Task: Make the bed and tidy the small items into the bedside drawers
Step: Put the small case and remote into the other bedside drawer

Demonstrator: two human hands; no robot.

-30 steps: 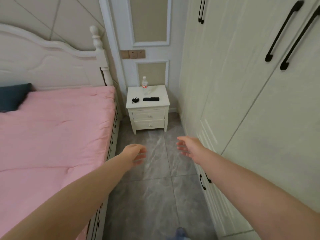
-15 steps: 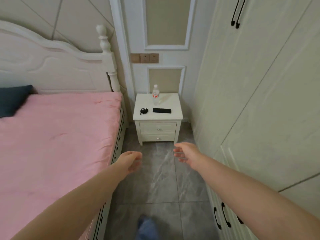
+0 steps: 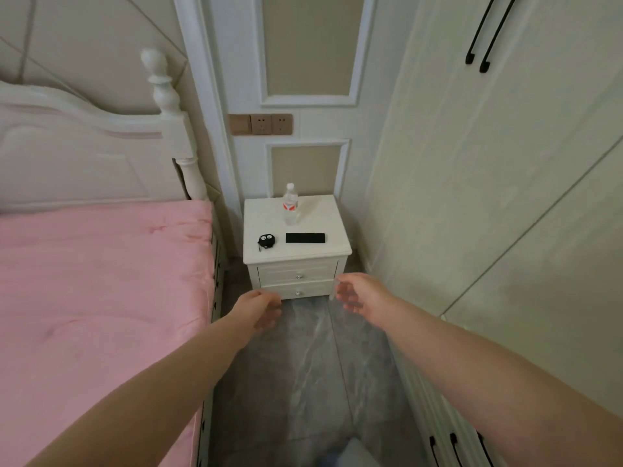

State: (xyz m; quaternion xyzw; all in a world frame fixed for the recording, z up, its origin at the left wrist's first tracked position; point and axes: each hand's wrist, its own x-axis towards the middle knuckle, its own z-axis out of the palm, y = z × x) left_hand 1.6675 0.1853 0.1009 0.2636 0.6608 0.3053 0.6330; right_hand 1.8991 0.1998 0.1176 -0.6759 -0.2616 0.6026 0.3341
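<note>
A white bedside table [image 3: 269, 217] with two shut drawers [image 3: 298, 276] stands ahead in the corner. On its top are a clear water bottle [image 3: 290, 204], a small round black case [image 3: 266, 241] and a flat black remote [image 3: 305, 237]. The bed [image 3: 94, 291] on the left carries a smooth pink quilt. My left hand [image 3: 257, 311] and my right hand [image 3: 364, 298] reach forward over the floor just short of the table, fingers loosely curled, both holding nothing.
A tall pale wardrobe [image 3: 488, 197] with black handles lines the right side. A white headboard [image 3: 84, 153] with a turned post rises behind the bed. Grey tiled floor [image 3: 303, 382] forms a narrow aisle between bed and wardrobe. Wall sockets [image 3: 260, 124] sit above the table.
I have walked closer to the bedside table, which now looks larger and nearer. Both hands stay stretched out in front, and the dark pillow has left the view.
</note>
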